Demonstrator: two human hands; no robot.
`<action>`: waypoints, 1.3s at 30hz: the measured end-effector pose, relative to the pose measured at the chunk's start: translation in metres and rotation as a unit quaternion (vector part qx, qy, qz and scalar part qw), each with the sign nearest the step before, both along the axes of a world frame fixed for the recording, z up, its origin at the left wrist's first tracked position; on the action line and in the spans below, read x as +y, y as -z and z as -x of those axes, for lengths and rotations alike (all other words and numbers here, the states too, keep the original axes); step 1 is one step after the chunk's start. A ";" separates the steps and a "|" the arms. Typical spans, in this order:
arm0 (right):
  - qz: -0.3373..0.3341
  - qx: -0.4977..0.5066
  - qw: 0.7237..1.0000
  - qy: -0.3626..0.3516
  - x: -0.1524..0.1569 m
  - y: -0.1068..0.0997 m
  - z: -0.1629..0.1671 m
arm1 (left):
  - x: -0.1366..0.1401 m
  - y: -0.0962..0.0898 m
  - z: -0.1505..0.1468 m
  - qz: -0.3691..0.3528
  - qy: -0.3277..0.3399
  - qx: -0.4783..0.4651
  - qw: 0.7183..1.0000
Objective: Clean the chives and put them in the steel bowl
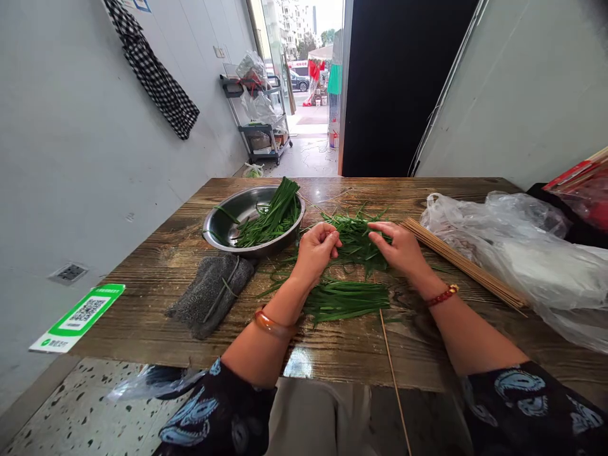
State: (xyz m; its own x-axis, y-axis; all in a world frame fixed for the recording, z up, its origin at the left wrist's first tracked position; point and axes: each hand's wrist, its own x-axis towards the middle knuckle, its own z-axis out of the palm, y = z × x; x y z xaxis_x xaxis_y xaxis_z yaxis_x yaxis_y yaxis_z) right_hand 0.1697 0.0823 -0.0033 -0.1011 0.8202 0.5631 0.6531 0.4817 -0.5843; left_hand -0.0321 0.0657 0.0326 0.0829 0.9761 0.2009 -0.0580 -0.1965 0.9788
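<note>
My left hand (317,251) is closed, thumb against curled fingers, at the left edge of a loose pile of cut garlic chives (354,235). Whatever it pinches, if anything, is too small to make out. Over the right side of that pile, my right hand (399,248) has its thumb and fingers apart. Nearer to me lies a neat row of chives (349,300), its leaves side by side. One bamboo skewer (390,361) extends from the row's right end past the table's front edge. A metal bowl (223,246) at the left holds more long chives (278,212).
A grey cloth bundle (213,294) lies left of my forearm. To the right are a bundle of bamboo skewers (468,265) and a clear plastic bag (536,259). A green QR-code card (80,316) is at the wooden table's (156,285) left edge. Beyond stands a cart (261,130).
</note>
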 end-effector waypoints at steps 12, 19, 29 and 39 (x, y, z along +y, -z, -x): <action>0.031 0.220 0.975 -0.021 0.001 -0.014 -0.014 | 0.000 0.001 -0.001 -0.005 -0.003 0.004 1.000; -0.029 -0.082 0.996 0.005 0.005 0.003 -0.011 | -0.001 0.000 -0.001 -0.002 0.003 0.003 1.000; 0.005 -0.281 0.953 0.111 0.003 0.006 -0.007 | 0.001 0.002 -0.001 -0.002 0.001 0.009 1.000; -0.016 -0.113 0.988 0.100 0.012 0.010 -0.014 | 0.004 0.005 0.000 -0.011 -0.006 0.026 1.000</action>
State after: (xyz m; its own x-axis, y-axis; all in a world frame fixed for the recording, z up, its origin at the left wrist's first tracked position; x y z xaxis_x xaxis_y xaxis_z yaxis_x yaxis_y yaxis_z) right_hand 0.1840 0.0940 -0.0131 -0.0650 0.8184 0.5709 0.8489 0.3461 -0.3994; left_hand -0.0325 0.0693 0.0280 0.0830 0.9724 0.2180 -0.0042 -0.2184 0.9758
